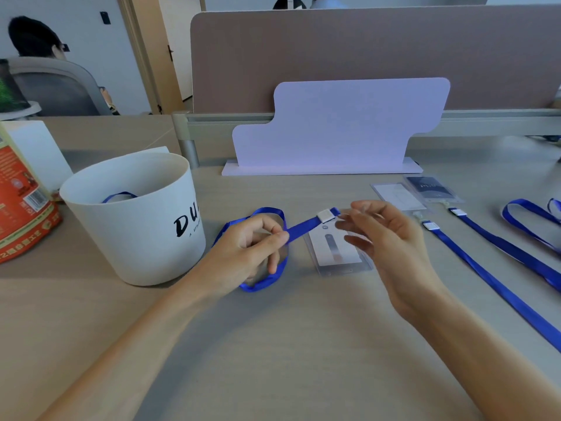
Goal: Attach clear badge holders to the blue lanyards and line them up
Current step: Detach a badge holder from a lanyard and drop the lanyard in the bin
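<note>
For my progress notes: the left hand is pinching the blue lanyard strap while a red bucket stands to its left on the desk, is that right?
Not quite. In the head view the bucket is white, not red. The rest holds: the left hand pinches the blue lanyard strap, and the bucket stands to its left on the desk.

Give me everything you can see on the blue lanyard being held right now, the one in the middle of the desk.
The held blue lanyard is a flat, woven-looking ribbon. Its loop coils on the desk around and under the left hand, which pinches the strap. From there the strap runs up and right to a white crimp piece with a short blue tab beyond it. The right hand, fingers open and blurred, is at that end. A clear badge holder lies flat just beneath, not visibly attached.
</note>
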The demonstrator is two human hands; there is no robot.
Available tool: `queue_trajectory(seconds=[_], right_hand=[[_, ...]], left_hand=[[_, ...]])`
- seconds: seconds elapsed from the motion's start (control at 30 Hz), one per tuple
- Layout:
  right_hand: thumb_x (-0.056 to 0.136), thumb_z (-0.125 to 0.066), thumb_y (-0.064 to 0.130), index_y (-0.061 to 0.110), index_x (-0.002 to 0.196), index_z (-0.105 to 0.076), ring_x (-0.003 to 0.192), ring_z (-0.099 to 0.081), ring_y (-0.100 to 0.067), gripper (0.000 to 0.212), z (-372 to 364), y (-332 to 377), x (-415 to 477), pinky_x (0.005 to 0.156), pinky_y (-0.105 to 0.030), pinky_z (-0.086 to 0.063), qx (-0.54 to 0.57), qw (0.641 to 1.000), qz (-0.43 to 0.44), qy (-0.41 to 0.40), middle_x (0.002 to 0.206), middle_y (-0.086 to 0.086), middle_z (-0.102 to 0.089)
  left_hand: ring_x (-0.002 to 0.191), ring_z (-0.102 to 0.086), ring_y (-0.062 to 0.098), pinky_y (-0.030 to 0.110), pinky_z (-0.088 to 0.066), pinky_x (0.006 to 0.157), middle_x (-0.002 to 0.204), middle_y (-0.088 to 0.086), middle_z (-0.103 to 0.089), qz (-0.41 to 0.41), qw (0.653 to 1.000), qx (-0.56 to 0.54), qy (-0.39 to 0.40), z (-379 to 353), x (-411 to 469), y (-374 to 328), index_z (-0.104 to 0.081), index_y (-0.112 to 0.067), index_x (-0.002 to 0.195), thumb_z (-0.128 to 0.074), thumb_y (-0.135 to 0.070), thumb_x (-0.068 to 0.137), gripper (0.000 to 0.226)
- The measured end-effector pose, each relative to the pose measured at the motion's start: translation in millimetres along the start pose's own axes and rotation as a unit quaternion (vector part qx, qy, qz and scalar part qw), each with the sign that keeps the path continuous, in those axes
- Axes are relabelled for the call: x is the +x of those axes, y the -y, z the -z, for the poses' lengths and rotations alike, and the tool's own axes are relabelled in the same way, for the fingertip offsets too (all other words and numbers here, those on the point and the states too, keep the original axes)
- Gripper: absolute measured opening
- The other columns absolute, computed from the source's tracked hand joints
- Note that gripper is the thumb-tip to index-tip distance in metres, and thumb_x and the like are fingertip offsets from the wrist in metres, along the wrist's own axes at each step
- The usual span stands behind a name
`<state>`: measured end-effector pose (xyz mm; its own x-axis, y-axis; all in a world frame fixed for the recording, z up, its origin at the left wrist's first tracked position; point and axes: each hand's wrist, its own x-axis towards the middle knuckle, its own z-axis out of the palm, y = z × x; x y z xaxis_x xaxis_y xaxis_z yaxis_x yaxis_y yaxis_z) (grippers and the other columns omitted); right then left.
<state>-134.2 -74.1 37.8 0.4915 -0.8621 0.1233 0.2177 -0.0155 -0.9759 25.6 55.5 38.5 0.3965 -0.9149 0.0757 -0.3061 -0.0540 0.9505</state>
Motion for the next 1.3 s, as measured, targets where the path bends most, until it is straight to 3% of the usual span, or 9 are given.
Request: queue_trajectory(seconds=[0.3,0.43,0.53,0.67,0.8,0.9,1.1,1.2,1.3], right_hand=[[0.098,-0.048,0.007,0.011,0.104,-0.061,0.094,-0.073,-0.024,0.015,17.1,15.9,9.3,0.083,-0.036,-0.058,0.191,0.978,-0.038,-0.081,0.1,-0.009,-0.076],[0.098,-0.04,0.005,0.011,0.101,-0.062,0.066,-0.066,-0.019,0.022,17.6,13.1,11.0,0.072,-0.033,-0.056,0.214,0.972,-0.088,-0.047,0.077,-0.004,-0.064],[0.095,-0.036,0.002,0.01,0.094,-0.064,0.049,-0.045,-0.014,0.03,11.7,7.8,9.3,0.061,-0.03,-0.046,0.143,0.985,-0.092,-0.028,0.073,-0.002,-0.051],[0.088,-0.039,0.005,0.015,0.09,-0.069,0.053,-0.042,-0.015,0.032,2.7,0.9,3.2,0.066,-0.033,-0.04,-0.046,0.997,-0.051,0.019,0.073,-0.003,-0.049],[0.08,-0.041,0.029,0.033,0.099,-0.067,0.074,-0.053,-0.008,0.032,-3.8,-4.1,-11.2,0.072,-0.021,-0.043,-0.219,0.965,0.03,0.138,0.076,0.016,-0.055],[0.078,-0.064,0.045,0.037,0.112,-0.062,0.072,-0.052,-0.01,0.035,-17.2,-8.7,-17.6,0.066,-0.014,-0.044,-0.288,0.938,0.067,0.181,0.097,0.018,-0.06],[0.078,-0.075,0.024,0.022,0.088,-0.061,0.065,-0.051,-0.001,0.017,-54.1,-8.2,-15.3,0.063,-0.018,-0.039,-0.279,0.917,0.088,0.273,0.077,0.006,-0.063],[0.087,-0.062,0.029,0.002,0.083,-0.057,0.059,-0.042,-0.011,0.028,-64.2,2.6,-7.8,0.058,-0.03,-0.04,-0.306,0.908,0.069,0.277,0.067,-0.016,-0.051],[0.095,-0.056,0.024,-0.006,0.089,-0.057,0.058,-0.033,-0.012,0.03,-73.1,27.4,0.1,0.051,-0.018,-0.029,-0.291,0.915,0.078,0.269,0.067,-0.006,-0.038]], left_hand=[[0.052,-0.047,0.009,0.026,-0.039,0.057,0.058,-0.007,-0.062,0.026,0.968,0.248,-0.026,20.9,7.0,21.2,-0.061,-0.027,0.078,-0.053,-0.033,0.095,0.02],[0.051,-0.048,0.007,0.018,-0.037,0.052,0.063,-0.004,-0.064,-0.009,0.967,0.243,-0.075,16.6,7.5,20.6,-0.058,-0.03,0.084,-0.054,-0.03,0.095,0.011],[0.058,-0.047,0.01,0.015,-0.034,0.047,0.082,0.006,-0.066,-0.027,0.987,0.147,-0.059,10.2,7.4,13.2,-0.054,-0.029,0.094,-0.054,-0.017,0.095,0.012],[0.052,-0.031,0.011,0.023,-0.026,0.045,0.075,-0.007,-0.051,-0.02,0.999,-0.046,-0.003,5.7,5.2,0.5,-0.055,-0.027,0.11,-0.054,-0.008,0.082,0.033],[0.056,-0.034,0.011,0.023,-0.033,0.05,0.083,0.002,-0.048,-0.04,0.976,-0.215,0.006,4.4,5.8,-6.3,-0.055,-0.019,0.111,-0.039,-0.003,0.07,0.047],[0.058,-0.038,0.012,0.024,-0.035,0.053,0.083,0.004,-0.048,-0.051,0.962,-0.267,0.001,-1.9,4.7,-12.8,-0.056,-0.015,0.11,-0.038,0.0,0.072,0.045],[0.061,-0.035,0.016,0.028,-0.031,0.058,0.082,0.001,-0.049,-0.073,0.953,-0.293,-0.024,-1.6,-2.6,-40.8,-0.055,-0.012,0.105,-0.029,0.011,0.083,0.04],[0.067,-0.038,0.014,0.025,-0.033,0.06,0.086,0.0,-0.05,-0.108,0.966,-0.224,-0.065,20.7,-5.7,-63.9,-0.059,-0.018,0.1,-0.036,0.001,0.077,0.038],[0.077,-0.044,0.015,0.025,-0.038,0.069,0.096,0.001,-0.052,-0.144,0.978,-0.094,-0.121,51.6,-11.3,-87.9,-0.058,-0.028,0.101,-0.039,-0.005,0.079,0.037]])
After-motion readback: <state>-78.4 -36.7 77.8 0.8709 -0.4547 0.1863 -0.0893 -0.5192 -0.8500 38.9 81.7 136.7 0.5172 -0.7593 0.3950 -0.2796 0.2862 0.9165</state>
